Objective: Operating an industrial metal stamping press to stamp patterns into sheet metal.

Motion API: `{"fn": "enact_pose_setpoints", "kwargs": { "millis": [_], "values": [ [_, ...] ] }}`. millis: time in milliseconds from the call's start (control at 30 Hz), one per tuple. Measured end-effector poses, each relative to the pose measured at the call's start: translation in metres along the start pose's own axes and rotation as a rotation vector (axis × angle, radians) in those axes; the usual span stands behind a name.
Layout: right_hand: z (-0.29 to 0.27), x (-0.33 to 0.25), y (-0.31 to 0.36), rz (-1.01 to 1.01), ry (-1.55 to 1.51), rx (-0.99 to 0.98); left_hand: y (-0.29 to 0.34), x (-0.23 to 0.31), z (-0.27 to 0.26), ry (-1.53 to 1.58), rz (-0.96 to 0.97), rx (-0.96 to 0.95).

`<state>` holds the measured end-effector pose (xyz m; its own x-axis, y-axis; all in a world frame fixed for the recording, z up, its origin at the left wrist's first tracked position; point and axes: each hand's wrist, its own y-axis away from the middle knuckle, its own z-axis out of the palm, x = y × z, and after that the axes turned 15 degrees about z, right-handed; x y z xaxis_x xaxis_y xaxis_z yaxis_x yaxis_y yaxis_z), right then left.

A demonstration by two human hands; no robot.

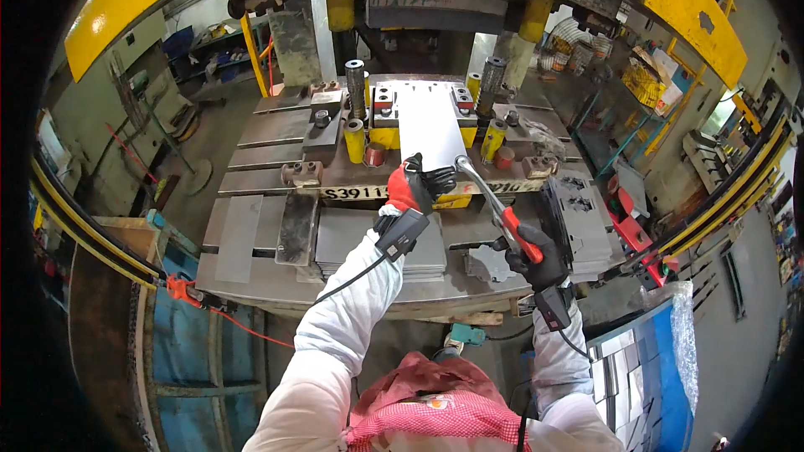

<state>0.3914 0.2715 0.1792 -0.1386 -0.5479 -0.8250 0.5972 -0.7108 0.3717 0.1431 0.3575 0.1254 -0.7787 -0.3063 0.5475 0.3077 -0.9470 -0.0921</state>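
A bright flat metal sheet (429, 121) lies over the die between the guide posts, its near end sticking out toward me. My left hand (409, 187), in a red and black glove, is at that near edge with its fingers closed on it. My right hand (543, 259), in a dark glove, is wrapped round the red grip of a long-handled tool (490, 191) with a metal shaft. The tool's round head is at the sheet's near right corner; whether it touches cannot be made out. Each wrist carries a small black box with a cable.
Yellow press frame (703, 12) arches overhead. Dark guide posts (355, 88) flank the die. A sheet stack (381, 243) lies before me, cut plates (579, 222) pile at right, and a loose cut piece (490, 264) lies between them. A blue-lined bin (674, 368) holds metal pieces.
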Motion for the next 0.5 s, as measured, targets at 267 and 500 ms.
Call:
{"fn": "enact_pose_setpoints", "kwargs": {
  "millis": [267, 500],
  "values": [
    [-0.0026, -0.0011, -0.0008, 0.018, 0.007, -0.012, 0.0019, 0.0022, 0.0038, -0.005, -0.007, 0.031],
    [-0.0095, 0.0041, -0.0033, 0.001, -0.009, -0.01, 0.007, 0.0004, 0.0071, -0.035, 0.058, 0.004]
  ]
}}
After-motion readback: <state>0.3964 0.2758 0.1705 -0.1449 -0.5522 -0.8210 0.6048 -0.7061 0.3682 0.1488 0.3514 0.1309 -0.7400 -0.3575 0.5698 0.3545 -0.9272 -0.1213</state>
